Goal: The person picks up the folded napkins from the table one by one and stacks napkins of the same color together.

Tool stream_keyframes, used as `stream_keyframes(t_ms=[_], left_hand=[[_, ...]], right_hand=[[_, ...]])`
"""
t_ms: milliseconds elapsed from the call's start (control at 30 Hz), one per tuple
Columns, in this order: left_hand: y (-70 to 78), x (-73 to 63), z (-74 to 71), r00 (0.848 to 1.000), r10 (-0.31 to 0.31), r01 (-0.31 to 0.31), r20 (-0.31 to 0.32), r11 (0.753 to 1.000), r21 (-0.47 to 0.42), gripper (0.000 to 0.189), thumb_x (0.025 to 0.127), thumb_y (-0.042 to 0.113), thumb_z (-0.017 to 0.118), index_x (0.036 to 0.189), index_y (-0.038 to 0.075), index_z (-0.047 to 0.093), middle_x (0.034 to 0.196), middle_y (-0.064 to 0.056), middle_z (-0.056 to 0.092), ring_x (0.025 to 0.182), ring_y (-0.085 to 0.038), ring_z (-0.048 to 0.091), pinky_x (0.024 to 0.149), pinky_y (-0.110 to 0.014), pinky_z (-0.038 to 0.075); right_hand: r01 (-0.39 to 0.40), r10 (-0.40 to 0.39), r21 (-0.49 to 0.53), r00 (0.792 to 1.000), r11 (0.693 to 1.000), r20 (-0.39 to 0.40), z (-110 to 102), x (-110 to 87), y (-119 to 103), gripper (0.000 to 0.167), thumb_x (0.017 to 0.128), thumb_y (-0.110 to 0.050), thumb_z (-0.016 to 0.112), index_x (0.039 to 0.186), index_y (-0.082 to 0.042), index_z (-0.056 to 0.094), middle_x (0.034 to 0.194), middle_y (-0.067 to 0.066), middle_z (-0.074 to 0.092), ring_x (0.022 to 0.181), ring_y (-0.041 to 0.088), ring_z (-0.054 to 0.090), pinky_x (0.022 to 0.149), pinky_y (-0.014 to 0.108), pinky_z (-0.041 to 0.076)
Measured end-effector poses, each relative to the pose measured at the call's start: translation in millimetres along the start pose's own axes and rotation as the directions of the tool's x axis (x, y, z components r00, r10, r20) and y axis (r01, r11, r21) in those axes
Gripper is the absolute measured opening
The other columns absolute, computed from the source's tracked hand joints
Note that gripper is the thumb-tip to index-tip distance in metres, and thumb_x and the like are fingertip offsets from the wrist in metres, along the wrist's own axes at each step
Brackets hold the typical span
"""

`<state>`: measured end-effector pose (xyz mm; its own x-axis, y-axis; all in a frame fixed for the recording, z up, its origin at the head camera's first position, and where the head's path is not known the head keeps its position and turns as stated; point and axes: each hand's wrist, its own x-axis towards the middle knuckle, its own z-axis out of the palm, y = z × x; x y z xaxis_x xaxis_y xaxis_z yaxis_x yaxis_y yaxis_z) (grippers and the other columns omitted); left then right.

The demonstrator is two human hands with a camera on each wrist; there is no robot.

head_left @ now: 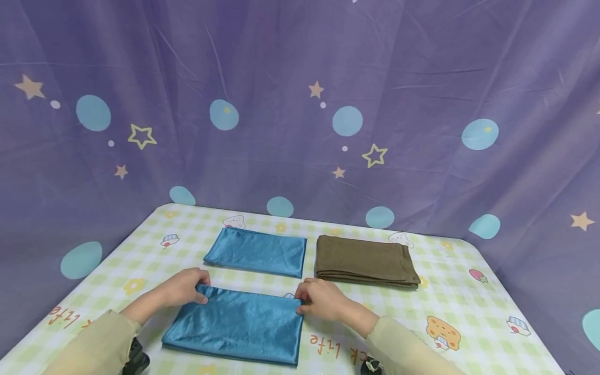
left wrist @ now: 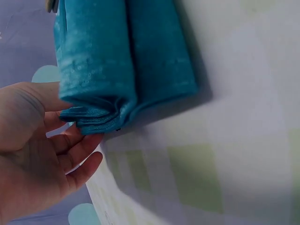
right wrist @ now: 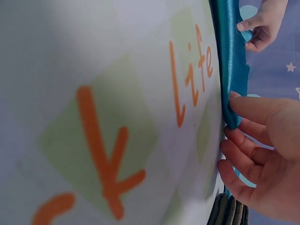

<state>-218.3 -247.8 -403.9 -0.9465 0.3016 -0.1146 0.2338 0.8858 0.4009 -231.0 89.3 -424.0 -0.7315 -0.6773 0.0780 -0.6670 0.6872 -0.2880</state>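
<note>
A shiny blue cloth [head_left: 239, 325], folded into a rectangle, lies at the front of the table between both hands. At its far left corner my left hand [head_left: 185, 287] pinches the fabric between thumb and fingers. The far right corner is pinched by my right hand [head_left: 323, 301]. Several folded layers of the blue cloth [left wrist: 98, 70] show in the left wrist view, with the left hand [left wrist: 42, 145] at their edge. In the right wrist view, the thumb and index finger of the right hand [right wrist: 262, 145] are on the corner of the cloth [right wrist: 229, 61].
Behind lies a second folded blue cloth [head_left: 258, 252], with a folded brown cloth [head_left: 363, 259] to its right. All rest on a table with a checked, printed tablecloth [head_left: 459, 297]. A purple curtain [head_left: 281, 67] hangs beyond the table's far edge.
</note>
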Motion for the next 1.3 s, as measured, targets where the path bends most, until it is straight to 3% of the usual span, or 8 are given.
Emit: stream_keyframes(t_ms=[467, 1000, 1300], left_hand=[[-1.2, 3.3, 3.5, 0.995, -0.08, 0.082, 0.053, 0.996, -0.025, 0.022, 0.07, 0.01, 0.076, 0.083, 0.007, 0.058, 0.08, -0.001, 0.055, 0.077, -0.017, 0.048, 0.075, -0.039, 0.044], [0.2, 2.0, 4.1, 0.997, -0.068, 0.069, 0.036, 0.997, -0.034, 0.021, 0.072, 0.01, 0.074, 0.079, 0.009, 0.054, 0.075, 0.0, 0.049, 0.072, -0.016, 0.044, 0.066, -0.033, 0.038], [-3.5, -2.2, 0.9, 0.999, 0.006, -0.004, 0.043, 0.999, -0.049, 0.022, 0.073, 0.012, 0.073, 0.077, 0.01, 0.051, 0.071, 0.001, 0.045, 0.069, -0.015, 0.042, 0.063, -0.031, 0.034]], right_hand=[[-0.08, 0.077, 0.142, 0.997, 0.987, 0.025, 3.2, 2.3, -2.5, 0.02, 0.072, -0.023, 0.076, 0.088, -0.017, 0.065, 0.07, -0.013, 0.054, 0.064, -0.001, 0.047, 0.06, 0.018, 0.041], [-0.098, 0.096, 0.136, 0.995, 0.986, 0.026, 3.0, 1.3, -4.2, 0.016, 0.073, -0.022, 0.075, 0.082, -0.018, 0.063, 0.07, -0.012, 0.049, 0.063, 0.001, 0.043, 0.057, 0.018, 0.038], [-0.082, 0.08, 0.136, 0.997, 0.987, 0.023, 4.2, 0.9, -5.2, 0.014, 0.074, -0.023, 0.074, 0.082, -0.02, 0.062, 0.072, -0.014, 0.052, 0.065, 0.0, 0.045, 0.059, 0.018, 0.039]])
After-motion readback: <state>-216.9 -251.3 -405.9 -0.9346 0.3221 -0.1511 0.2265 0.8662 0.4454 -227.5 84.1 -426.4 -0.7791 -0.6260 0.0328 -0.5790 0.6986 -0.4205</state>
